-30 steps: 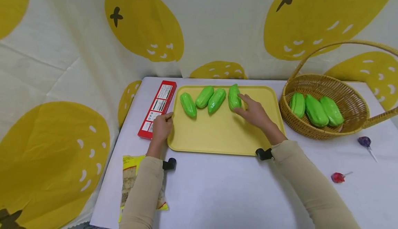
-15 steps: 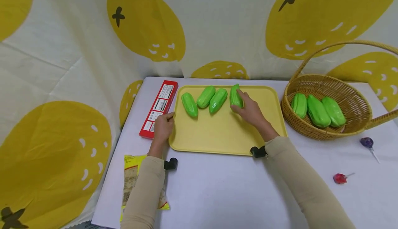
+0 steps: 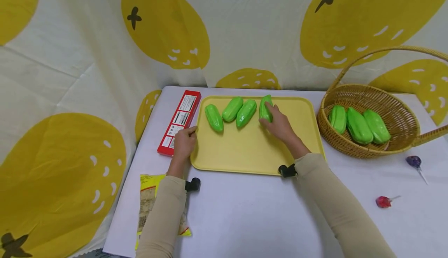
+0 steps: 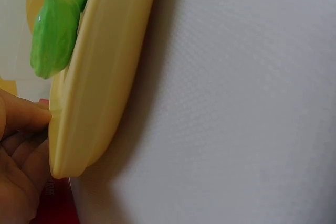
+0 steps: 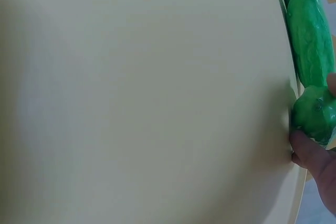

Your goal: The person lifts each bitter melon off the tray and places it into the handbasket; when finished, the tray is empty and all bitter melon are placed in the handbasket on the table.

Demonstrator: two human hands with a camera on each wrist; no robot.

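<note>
Along the far side of the yellow tray [image 3: 241, 149] lie several glossy green ridged squash-like vegetables, among them a left one [image 3: 214, 118], a middle one [image 3: 232, 109] and another [image 3: 246, 113]. My right hand [image 3: 281, 125] grips the rightmost green squash [image 3: 265, 108] between thumb and fingers; the right wrist view shows the thumb against this squash [image 5: 314, 111], which still sits by the tray's edge. At the tray's left rim my left hand [image 3: 183, 143] pinches the edge. In the left wrist view the hand [image 4: 21, 156] meets the rim, with part of the fingers hidden behind it.
A wicker basket [image 3: 327, 139] with a tall handle stands right of the tray, holding 3 green squashes [image 3: 359, 125]. Left lies a red box [image 3: 180, 120]; a yellow snack bag [image 3: 147, 203] is partly under the left forearm. Two lollipops, purple [image 3: 414, 161] and red [image 3: 383, 201], lie at the right.
My right hand has moved slightly left and its fingers have drawn in around the rightmost squash, covering more of it. The left hand stays on the tray rim.
</note>
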